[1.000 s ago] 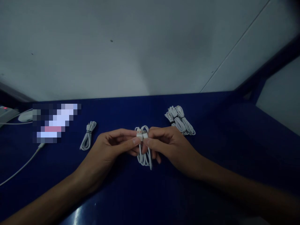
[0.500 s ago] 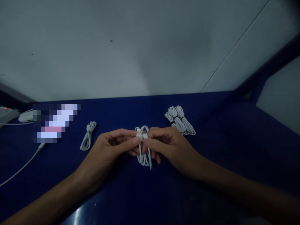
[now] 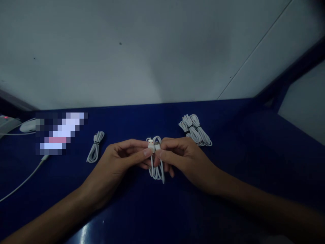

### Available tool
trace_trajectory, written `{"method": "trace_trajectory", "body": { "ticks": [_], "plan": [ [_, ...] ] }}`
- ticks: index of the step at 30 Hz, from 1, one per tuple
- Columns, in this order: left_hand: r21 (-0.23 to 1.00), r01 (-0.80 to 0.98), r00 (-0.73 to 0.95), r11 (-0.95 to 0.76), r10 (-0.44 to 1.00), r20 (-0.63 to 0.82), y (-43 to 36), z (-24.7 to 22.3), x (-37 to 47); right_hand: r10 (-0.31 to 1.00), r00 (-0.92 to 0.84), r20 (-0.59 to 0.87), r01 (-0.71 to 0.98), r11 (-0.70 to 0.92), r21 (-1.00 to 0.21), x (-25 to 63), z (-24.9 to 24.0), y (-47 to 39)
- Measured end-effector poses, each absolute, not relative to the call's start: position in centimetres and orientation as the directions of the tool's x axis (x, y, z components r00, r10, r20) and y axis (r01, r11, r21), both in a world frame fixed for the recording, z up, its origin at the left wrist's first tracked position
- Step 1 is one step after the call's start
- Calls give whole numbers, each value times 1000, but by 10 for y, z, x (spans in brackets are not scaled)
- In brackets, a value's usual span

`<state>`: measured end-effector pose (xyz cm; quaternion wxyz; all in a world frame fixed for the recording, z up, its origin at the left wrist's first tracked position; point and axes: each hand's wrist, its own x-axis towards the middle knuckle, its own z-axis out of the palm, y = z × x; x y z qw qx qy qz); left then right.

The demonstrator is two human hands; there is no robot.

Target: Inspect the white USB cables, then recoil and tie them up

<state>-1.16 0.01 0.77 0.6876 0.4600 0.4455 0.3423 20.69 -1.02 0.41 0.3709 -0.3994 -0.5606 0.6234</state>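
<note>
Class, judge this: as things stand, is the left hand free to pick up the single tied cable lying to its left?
Probably not yet: the left hand and right hand both pinch the coiled white cable. The path to the tied cable looks open.

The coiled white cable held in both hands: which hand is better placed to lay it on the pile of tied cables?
Probably the right hand: the pile of tied cables lies just beyond it.

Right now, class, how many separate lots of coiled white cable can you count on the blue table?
3: one coil held in both hands at the middle, one tied coil lying to the left, and a pile at the right, whose own number of coils cannot be told.
</note>
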Motion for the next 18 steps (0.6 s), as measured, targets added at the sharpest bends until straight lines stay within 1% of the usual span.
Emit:
{"method": "trace_trajectory", "body": {
  "ticks": [4, 18],
  "plan": [
    [939, -68, 377, 338, 880, -289, 0, 7, -13, 912, -401, -85, 2, -91, -996, 207, 4, -10],
    [938, -65, 371, 339, 881, -293, 1, 4, -13, 911, -408, -65, -25, -82, -996, 207, 2, -10]
  ]
}}
